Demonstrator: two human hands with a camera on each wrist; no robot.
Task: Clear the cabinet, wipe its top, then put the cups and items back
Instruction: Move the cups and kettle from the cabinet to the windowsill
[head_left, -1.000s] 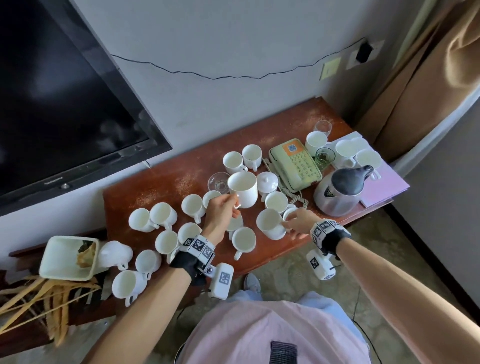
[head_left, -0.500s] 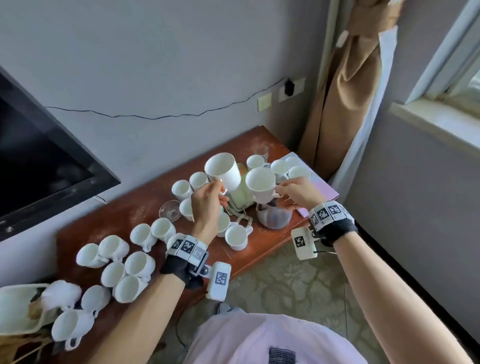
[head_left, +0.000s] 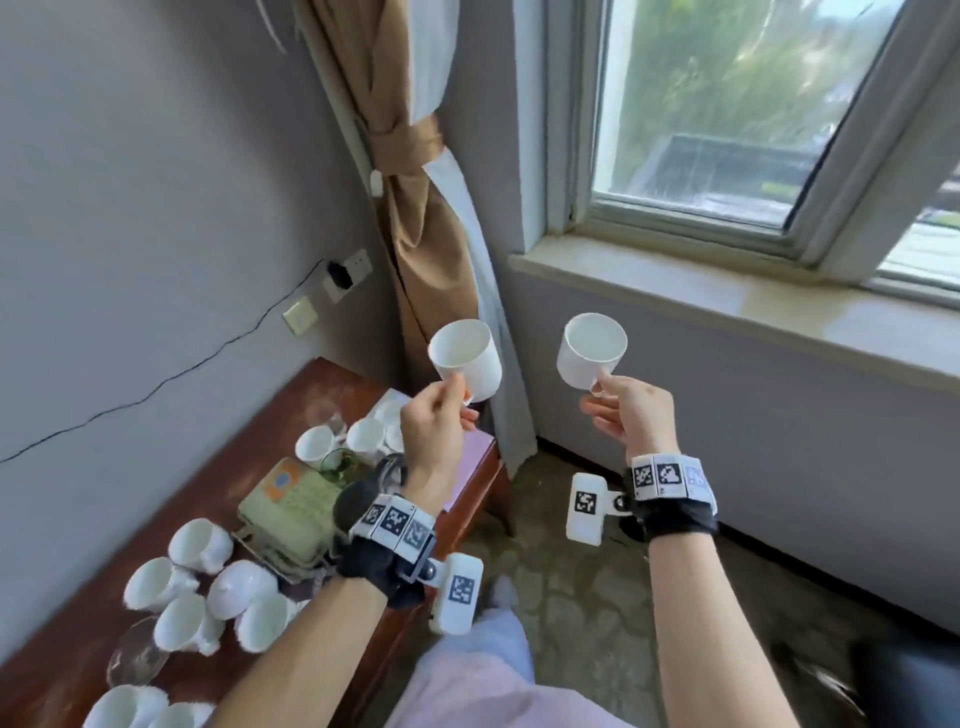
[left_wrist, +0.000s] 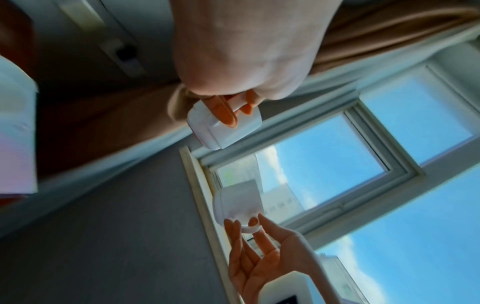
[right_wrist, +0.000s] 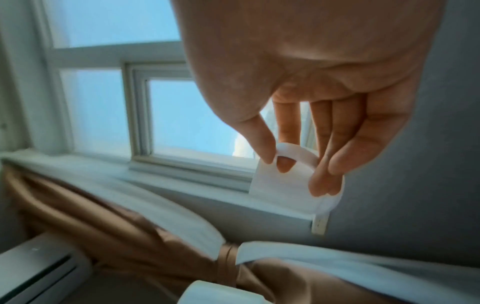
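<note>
Two white cups are up in the air in front of the window sill. My left hand (head_left: 447, 410) pinches the handle of one white cup (head_left: 465, 358), held above the cabinet's right end; the left wrist view shows this cup (left_wrist: 224, 125) under my fingers. My right hand (head_left: 610, 400) pinches the handle of the second white cup (head_left: 592, 351), held over the floor near the sill; in the right wrist view my thumb and fingers hold the handle of this cup (right_wrist: 285, 187). The brown cabinet (head_left: 322, 384) lies lower left, dusty, with several white cups (head_left: 200, 543) on it.
On the cabinet stand a green telephone (head_left: 291, 504), a dark kettle (head_left: 358, 499), a glass (head_left: 135, 657) and a pink sheet (head_left: 475, 452). A tied brown curtain (head_left: 415, 208) hangs by the window (head_left: 753, 104). The stone sill (head_left: 675, 296) runs along the right.
Both hands lifted their cups off the cabinet and carried them up and to the right toward the window. My view swung right, away from the television.
</note>
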